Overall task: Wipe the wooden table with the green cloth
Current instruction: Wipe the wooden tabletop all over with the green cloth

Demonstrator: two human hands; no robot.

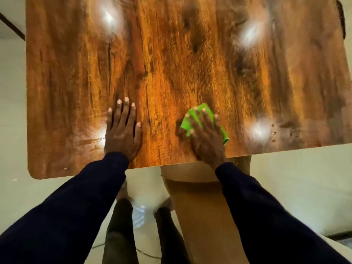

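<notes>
Wooden table (171, 54), left hand (122, 134) flat, right hand (205, 139) flat on green cloth (185, 125)

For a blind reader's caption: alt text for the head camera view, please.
A person's right hand presses a green cloth flat on a glossy wooden table near its front edge. The left hand rests flat on the bare wood beside it. Both arms wear dark sleeves.
</notes>
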